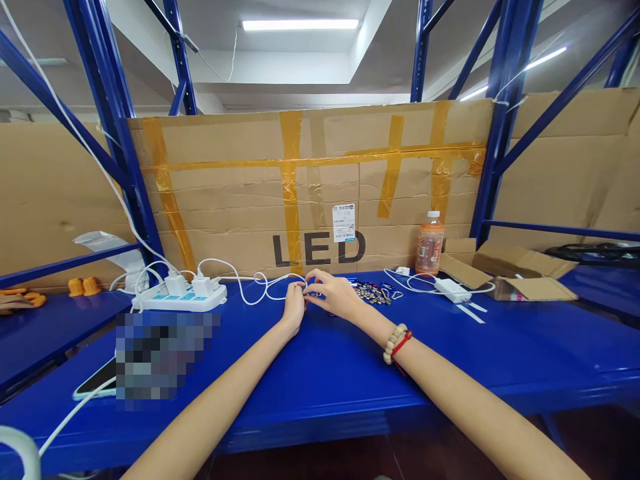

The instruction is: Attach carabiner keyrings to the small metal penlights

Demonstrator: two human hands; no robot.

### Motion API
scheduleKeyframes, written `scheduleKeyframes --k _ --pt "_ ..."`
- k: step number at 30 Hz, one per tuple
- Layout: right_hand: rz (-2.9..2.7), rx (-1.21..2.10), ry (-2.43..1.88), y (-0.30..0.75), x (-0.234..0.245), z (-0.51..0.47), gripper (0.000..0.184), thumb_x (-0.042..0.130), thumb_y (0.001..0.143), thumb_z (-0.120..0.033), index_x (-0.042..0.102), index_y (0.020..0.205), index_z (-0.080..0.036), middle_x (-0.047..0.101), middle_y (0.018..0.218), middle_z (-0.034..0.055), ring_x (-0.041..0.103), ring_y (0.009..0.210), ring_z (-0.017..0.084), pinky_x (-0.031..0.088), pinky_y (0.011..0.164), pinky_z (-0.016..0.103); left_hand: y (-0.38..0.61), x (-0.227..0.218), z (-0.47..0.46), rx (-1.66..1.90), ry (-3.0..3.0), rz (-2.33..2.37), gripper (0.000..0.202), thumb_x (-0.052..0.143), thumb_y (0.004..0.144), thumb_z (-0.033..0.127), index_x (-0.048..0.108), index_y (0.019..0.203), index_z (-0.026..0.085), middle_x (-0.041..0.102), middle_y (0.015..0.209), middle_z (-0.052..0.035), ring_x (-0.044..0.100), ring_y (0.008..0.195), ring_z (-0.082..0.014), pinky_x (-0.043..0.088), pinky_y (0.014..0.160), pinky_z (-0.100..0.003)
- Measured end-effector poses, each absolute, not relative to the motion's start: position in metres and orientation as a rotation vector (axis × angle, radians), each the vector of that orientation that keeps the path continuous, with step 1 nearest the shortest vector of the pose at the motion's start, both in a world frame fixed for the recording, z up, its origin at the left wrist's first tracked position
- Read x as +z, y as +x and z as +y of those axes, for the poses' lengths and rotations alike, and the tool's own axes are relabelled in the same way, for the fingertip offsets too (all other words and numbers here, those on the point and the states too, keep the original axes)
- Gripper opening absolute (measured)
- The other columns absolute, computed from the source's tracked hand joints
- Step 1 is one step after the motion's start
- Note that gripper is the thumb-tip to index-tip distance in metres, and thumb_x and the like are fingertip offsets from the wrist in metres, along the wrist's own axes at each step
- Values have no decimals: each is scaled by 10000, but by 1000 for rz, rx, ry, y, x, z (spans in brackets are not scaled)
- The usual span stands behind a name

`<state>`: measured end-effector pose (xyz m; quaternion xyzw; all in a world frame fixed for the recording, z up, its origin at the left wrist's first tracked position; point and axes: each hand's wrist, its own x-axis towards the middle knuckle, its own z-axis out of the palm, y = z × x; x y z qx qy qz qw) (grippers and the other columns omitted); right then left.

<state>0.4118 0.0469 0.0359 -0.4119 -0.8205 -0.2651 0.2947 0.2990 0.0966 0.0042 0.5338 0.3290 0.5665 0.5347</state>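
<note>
While both hands met far along the desk (320, 380), the left hand (295, 305) pinched the end of the white cable (250, 295). The right hand (336, 295) closed its grip on a small dark part (315, 294), just left of the metal clips (375, 293). Risk judged: with a fingertip hold only, the part could slip, and a cable tug could shift the power strip (180, 298).

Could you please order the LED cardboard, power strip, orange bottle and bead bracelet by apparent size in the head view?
1. LED cardboard
2. power strip
3. orange bottle
4. bead bracelet, though it sits nearest the camera
</note>
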Motion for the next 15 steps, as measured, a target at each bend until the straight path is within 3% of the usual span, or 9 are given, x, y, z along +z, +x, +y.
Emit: scheduleKeyframes --k 6,10,15 --pt "-2151 -556 -1167 412 34 48 114 485 811 -238 595 805 -207 528 1017 25 539 777 100 349 515 181 301 7 97 1329 1312 837 116 360 755 110 457 718 162 415 545 46 372 447 -61 304 455 -167" --pt "-2007 -407 -1227 416 36 47 162 508 794 -284 551 937 -222 548 965 10 542 708 88 348 498 179 297 10 105 1349 1305 891 116 337 762 106 431 723 161 396 536 53 359 433 -55 296 456 -168" --pt "-1943 -400 -1393 428 27 54 210 458 809 -296 562 976 -222 562 948 23 543 801 130 400 604 226 291 14 108 1290 1297 928 150 272 763 78 388 741 170 346 481 73 308 371 -44 224 403 -156"
